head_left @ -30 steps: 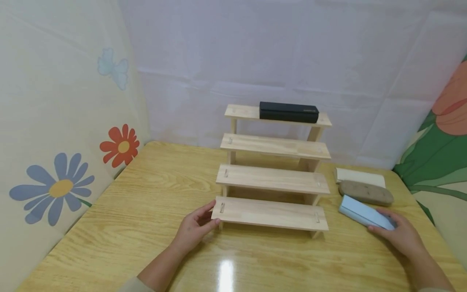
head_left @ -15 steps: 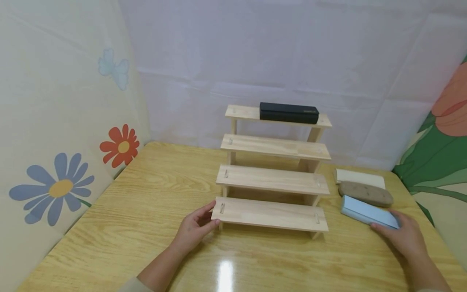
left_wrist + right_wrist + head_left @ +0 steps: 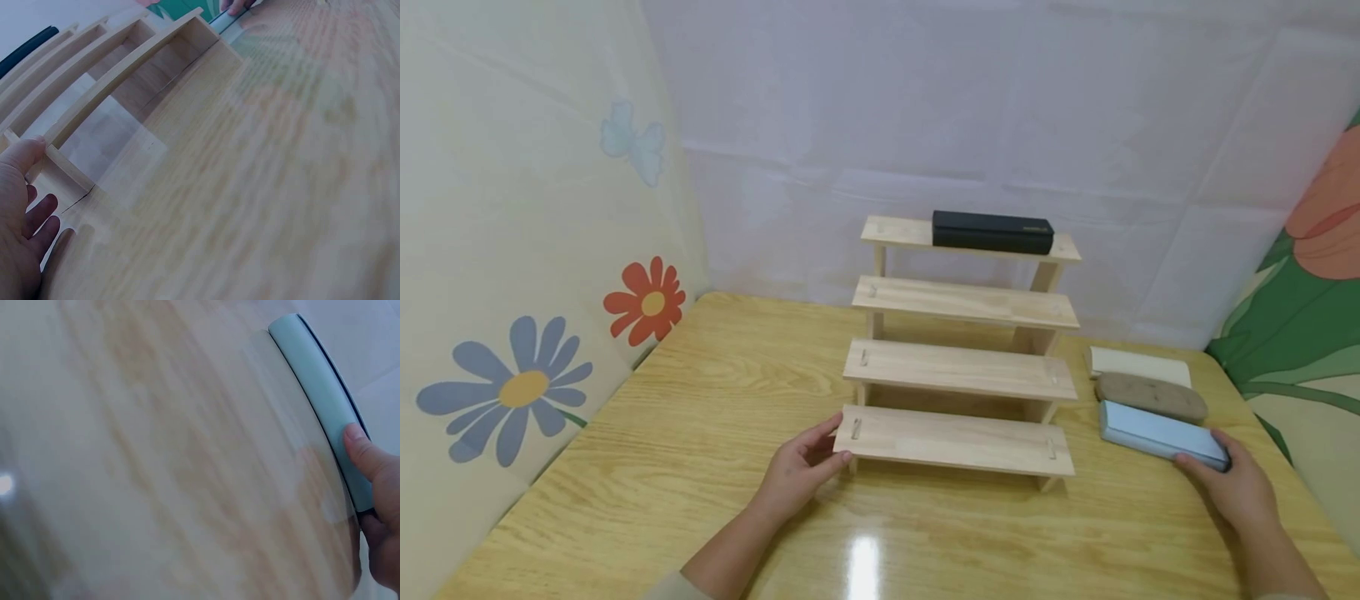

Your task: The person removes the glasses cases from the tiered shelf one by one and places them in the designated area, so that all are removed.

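Observation:
In the head view a four-tier wooden display stand [image 3: 955, 437] stands mid-table. My left hand [image 3: 801, 471] holds the left end of its lowest shelf, thumb at the front corner and index finger at the back corner. The left wrist view shows the thumb on the shelf's edge and the other fingers loosely bent below. At the right, my right hand [image 3: 1236, 483] grips the right end of a light blue glasses case [image 3: 1161, 433], which lies long and low by the table surface. In the right wrist view the thumb presses the case's [image 3: 322, 387] near side.
A black glasses case [image 3: 992, 232] rests on the top shelf, toward its right. Behind the blue case lie a brown case [image 3: 1150, 396] and a white case [image 3: 1138, 364]. Flowered cloth hangs at both sides, white cloth at the back of the wooden table [image 3: 700, 417].
The right hand has shifted slightly right, and the blue case has turned until it lies nearly in line with the brown one. The left hand and the stand stay in place.

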A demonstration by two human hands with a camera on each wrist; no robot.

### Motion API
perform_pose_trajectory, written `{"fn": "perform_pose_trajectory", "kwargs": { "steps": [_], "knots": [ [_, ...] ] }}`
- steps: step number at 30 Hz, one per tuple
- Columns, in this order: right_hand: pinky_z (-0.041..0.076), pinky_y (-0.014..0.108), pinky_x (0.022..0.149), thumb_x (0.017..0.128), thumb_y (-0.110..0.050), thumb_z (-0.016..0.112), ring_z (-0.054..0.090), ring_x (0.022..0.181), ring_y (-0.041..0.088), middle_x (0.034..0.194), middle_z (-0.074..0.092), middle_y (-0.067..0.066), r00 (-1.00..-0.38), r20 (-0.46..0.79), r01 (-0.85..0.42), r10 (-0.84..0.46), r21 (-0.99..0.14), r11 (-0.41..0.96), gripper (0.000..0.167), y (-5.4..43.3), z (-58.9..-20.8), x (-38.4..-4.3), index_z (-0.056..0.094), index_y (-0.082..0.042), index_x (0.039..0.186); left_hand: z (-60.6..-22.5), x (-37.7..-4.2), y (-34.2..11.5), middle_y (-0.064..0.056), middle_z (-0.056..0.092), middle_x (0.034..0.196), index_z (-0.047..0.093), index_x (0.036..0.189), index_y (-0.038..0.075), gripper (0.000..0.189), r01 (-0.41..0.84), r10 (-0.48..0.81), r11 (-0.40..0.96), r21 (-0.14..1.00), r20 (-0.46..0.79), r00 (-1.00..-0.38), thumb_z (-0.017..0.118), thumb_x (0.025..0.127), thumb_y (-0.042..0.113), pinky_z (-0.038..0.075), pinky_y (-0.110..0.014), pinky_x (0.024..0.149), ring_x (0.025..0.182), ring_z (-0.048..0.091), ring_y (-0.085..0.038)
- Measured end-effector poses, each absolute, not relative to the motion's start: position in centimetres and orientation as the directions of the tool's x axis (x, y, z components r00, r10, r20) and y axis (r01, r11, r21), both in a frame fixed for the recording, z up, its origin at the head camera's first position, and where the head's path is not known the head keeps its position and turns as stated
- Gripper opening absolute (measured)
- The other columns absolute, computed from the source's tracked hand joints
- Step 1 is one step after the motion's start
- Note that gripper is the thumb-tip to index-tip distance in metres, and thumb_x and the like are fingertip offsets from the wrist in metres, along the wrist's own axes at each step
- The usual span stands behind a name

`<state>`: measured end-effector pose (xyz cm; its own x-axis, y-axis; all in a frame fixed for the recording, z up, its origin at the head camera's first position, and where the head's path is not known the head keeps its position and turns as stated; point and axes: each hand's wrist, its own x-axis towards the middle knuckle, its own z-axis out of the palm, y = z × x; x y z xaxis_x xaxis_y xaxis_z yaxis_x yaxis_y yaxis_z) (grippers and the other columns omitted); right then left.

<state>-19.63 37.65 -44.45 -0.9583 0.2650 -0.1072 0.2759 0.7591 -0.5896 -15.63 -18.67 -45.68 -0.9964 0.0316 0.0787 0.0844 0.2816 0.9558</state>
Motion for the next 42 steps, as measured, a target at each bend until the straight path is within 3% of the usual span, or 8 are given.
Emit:
{"fn": "perform_pose_trajectory", "kwargs": {
  "steps": [17,42],
  "knots": [
    [0.016,0.065,0.116,0.095,-0.057,0.052,0.012,0.141,0.057,0.154,0.009,0.037,-0.919,-0.157,0.381,0.362,-0.59,0.712,0.096,37.5,-44.3,-20.2,0.007,0.006,0.153,-45.6,-15.6,-18.6,-0.021,0.06,0.134,0.052,0.14,0.003,0.059,0.075,0.026,0.294,0.953,0.071,-0.997,0.075,0.086,0.012,0.055,-0.031,0.095,0.115,0.063,-0.033],
    [0.016,0.068,0.114,0.097,-0.052,0.052,0.009,0.141,0.059,0.155,0.004,0.038,-0.946,-0.14,0.314,0.293,-0.626,0.714,0.096,37.4,-43.4,-20.6,-0.001,0.004,0.154,-45.5,-15.6,-18.6,-0.02,0.06,0.135,0.052,0.14,0.004,0.06,0.063,0.024,0.296,0.953,0.059,-0.998,0.075,0.086,0.015,0.054,-0.032,0.097,0.116,0.063,-0.032]
  ]
}}
